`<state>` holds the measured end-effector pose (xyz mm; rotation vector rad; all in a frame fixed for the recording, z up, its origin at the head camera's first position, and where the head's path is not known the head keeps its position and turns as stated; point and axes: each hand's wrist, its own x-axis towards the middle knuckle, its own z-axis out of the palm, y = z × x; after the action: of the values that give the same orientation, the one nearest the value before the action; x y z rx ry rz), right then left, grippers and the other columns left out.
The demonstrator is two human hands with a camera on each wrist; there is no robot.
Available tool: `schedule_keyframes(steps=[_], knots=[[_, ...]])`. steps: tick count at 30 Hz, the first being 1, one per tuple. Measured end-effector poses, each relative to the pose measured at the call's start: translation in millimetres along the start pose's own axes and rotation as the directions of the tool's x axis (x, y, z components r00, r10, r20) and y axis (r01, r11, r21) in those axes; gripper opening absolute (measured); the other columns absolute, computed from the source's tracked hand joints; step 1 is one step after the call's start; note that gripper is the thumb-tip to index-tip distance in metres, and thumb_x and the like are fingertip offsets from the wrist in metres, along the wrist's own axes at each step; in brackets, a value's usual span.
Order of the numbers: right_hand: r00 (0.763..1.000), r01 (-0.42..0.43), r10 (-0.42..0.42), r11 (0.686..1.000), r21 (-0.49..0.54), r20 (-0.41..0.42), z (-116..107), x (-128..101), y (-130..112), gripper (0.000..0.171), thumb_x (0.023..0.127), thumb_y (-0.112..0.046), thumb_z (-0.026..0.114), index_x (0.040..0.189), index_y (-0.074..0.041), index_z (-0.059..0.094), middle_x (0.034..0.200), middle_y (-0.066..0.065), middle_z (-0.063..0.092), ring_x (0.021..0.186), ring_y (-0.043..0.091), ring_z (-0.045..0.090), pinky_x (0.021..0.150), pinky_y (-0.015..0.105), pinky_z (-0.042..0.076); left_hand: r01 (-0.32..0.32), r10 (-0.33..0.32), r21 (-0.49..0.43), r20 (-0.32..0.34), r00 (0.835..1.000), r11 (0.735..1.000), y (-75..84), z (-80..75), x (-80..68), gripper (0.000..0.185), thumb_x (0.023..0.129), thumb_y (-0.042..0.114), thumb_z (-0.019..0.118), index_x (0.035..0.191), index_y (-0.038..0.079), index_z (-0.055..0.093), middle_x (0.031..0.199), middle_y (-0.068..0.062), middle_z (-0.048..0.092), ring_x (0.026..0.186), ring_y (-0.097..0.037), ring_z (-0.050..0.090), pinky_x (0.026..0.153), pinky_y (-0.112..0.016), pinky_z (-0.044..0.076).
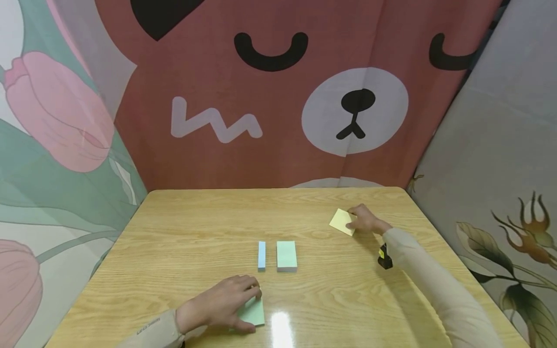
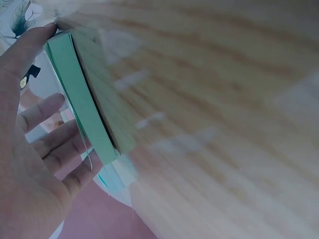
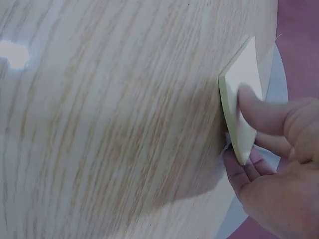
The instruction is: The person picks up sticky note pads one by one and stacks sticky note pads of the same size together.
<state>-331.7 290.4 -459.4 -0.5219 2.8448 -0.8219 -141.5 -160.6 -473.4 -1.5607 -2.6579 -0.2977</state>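
Note:
A pad of light green sticky notes (image 1: 253, 313) lies near the front of the table, with my left hand (image 1: 224, 302) over it. Thumb and fingers grip the pad by its edges; in the left wrist view its green side (image 2: 82, 94) faces the camera, the thumb at one end. Farther back on the right, my right hand (image 1: 369, 221) pinches a thin pale yellow sticky note pad (image 1: 341, 221). In the right wrist view the thumb presses on the face of the yellow pad (image 3: 244, 109), and other fingers are behind it.
Mid-table, a narrow blue block of notes (image 1: 261, 256) stands beside a thicker light green pad (image 1: 286, 256). A small black object with a yellow label (image 1: 385, 257) sits under the right forearm. Printed cloths hang behind and beside the wooden table (image 1: 196, 217).

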Motion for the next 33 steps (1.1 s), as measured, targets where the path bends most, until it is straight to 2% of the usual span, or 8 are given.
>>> schedule_keyframes(steps=[3,7,16,21,28,33], knots=[[0.998,0.014,-0.013,1.0,0.009,-0.057,0.1,0.9,1.5,0.035,0.09,0.004,0.065,0.12,0.021,0.057,0.115,0.036,0.06,0.106,0.048,0.058,0.09,0.055,0.049,0.003,-0.003,0.002,0.007,1.0,1.0,0.2,-0.3,0.3,0.058,0.083,0.069,0.064,0.115,0.02,0.059,0.116,0.006,0.055,0.099,-0.006,0.052,0.084,-0.028,0.051],[0.995,-0.009,0.012,0.999,0.032,-0.1,0.4,1.5,2.2,0.028,0.093,0.004,0.059,0.118,0.018,0.06,0.111,0.031,0.062,0.102,0.044,0.06,0.086,0.052,0.051,0.007,-0.007,-0.002,0.014,1.0,1.0,0.5,-0.6,0.0,0.058,0.083,0.069,0.064,0.115,0.021,0.059,0.117,0.006,0.055,0.1,-0.006,0.052,0.085,-0.028,0.051],[0.995,-0.027,0.037,0.994,0.102,-0.096,0.7,-0.3,2.3,0.029,0.098,0.002,0.051,0.122,0.015,0.06,0.116,0.031,0.061,0.11,0.046,0.055,0.093,0.057,0.045,0.001,-0.001,0.001,0.004,1.0,1.0,0.9,0.3,-0.6,0.058,0.084,0.068,0.063,0.117,0.019,0.059,0.118,0.005,0.056,0.103,-0.007,0.053,0.088,-0.031,0.051],[0.994,-0.021,0.033,0.993,0.118,-0.1,0.2,1.3,2.9,0.028,0.099,0.002,0.05,0.122,0.016,0.059,0.117,0.032,0.06,0.11,0.045,0.055,0.093,0.056,0.046,0.008,-0.007,-0.01,0.016,1.0,1.0,0.7,-0.1,-0.5,0.058,0.085,0.068,0.062,0.117,0.02,0.059,0.118,0.006,0.055,0.104,-0.006,0.052,0.089,-0.031,0.051],[0.996,-0.04,0.055,0.981,0.19,-0.076,-1.0,-0.4,3.4,0.029,0.099,0.002,0.051,0.124,0.017,0.058,0.115,0.032,0.061,0.104,0.04,0.058,0.085,0.047,0.052,0.016,-0.015,-0.006,0.02,1.0,1.0,0.3,-0.4,-0.5,0.058,0.085,0.068,0.062,0.118,0.02,0.059,0.119,0.006,0.055,0.104,-0.007,0.052,0.089,-0.031,0.05],[0.998,-0.057,0.066,0.945,0.321,-0.016,-3.8,-5.3,7.3,0.033,0.101,0.002,0.049,0.129,0.019,0.052,0.113,0.032,0.06,0.091,0.03,0.063,0.075,0.044,0.058,0.02,-0.02,-0.012,0.026,0.999,1.0,0.3,-1.5,-0.1,0.058,0.085,0.068,0.063,0.118,0.02,0.059,0.12,0.005,0.055,0.105,-0.008,0.053,0.089,-0.032,0.051]])
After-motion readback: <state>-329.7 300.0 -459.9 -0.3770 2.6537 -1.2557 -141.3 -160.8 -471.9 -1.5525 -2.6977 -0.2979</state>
